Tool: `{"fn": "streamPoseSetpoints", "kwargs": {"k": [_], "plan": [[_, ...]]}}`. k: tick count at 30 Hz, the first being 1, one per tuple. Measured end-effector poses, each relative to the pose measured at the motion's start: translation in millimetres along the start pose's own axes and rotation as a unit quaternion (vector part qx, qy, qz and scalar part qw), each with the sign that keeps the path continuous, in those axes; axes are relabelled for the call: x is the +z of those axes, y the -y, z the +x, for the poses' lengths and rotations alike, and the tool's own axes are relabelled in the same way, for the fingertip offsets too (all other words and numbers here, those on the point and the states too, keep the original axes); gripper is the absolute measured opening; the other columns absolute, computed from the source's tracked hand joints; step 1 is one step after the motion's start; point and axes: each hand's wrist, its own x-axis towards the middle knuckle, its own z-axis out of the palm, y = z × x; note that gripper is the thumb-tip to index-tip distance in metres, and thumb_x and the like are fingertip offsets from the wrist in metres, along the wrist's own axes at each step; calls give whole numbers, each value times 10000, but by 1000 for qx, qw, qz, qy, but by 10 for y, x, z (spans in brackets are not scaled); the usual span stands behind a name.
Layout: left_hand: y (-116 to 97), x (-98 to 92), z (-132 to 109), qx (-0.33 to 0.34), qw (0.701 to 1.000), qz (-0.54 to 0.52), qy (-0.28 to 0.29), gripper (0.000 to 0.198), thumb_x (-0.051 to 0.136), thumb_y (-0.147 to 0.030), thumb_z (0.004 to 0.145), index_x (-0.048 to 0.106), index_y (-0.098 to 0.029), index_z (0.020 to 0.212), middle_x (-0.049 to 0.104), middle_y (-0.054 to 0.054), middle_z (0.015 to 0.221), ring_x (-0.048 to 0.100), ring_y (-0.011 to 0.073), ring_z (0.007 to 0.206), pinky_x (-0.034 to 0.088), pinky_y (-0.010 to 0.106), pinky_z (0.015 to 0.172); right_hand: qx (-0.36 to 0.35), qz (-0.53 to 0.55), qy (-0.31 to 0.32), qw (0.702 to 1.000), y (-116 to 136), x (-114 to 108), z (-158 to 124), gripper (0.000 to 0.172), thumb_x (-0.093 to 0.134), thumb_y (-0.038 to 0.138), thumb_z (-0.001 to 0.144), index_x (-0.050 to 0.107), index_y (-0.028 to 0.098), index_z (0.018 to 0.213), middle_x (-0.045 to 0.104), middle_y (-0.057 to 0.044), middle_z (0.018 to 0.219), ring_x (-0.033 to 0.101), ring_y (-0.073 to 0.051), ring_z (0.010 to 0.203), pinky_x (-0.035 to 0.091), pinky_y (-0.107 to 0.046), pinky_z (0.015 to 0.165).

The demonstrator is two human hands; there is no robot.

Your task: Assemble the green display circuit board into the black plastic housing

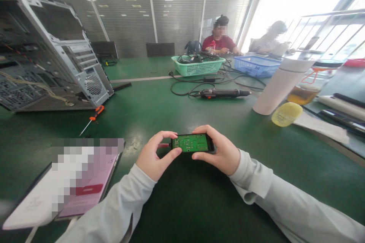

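A green circuit board (191,142) lies in a small black plastic case (210,143), held between both hands above the table. My left hand (156,153) grips its left end, thumb on the near edge and fingers on the far edge. At the right end, my right hand (220,149) is closed round the case in the same way. The board's face, with small solder points, is turned up toward me. The underside of the case is hidden.
An orange-handled screwdriver (97,112) lies by an open computer case (85,72). Beyond my hands are a corded electric screwdriver (222,93), a green basket (196,69) of cables and a blue basket (255,67). A white tumbler (275,85) stands right. Two people sit at the back.
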Motion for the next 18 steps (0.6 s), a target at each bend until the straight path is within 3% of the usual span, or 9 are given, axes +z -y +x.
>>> {"fn": "streamPoseSetpoints", "kwargs": {"k": [3, 9, 18], "plan": [[10, 9, 7, -7, 1000, -24, -3, 204, 605, -317, 751, 557, -196, 908, 613, 74, 1055, 574, 232, 1029, 499, 391, 847, 24, 6, 8, 1000, 26, -3, -4, 434, 636, 516, 808, 513, 168, 1037, 547, -36, 935, 526, -165, 809, 415, -258, 700], [-24, 20, -6, 5, 999, -46, -9, 176, 575, -307, 788, 540, -196, 920, 617, 70, 1028, 577, 219, 1019, 490, 362, 844, 33, 47, 5, 998, 73, 22, 1, 375, 645, 390, 797, 530, 177, 1083, 549, -20, 1016, 526, -155, 905, 415, -248, 792], [-82, 18, -37, -20, 996, -80, -29, 170, 553, -334, 802, 508, -193, 886, 619, 44, 916, 604, 189, 845, 485, 319, 753, 92, 116, 50, 988, 146, 3, 5, 314, 606, 342, 823, 517, 145, 1051, 550, -18, 917, 512, -141, 796, 403, -229, 702]]}}
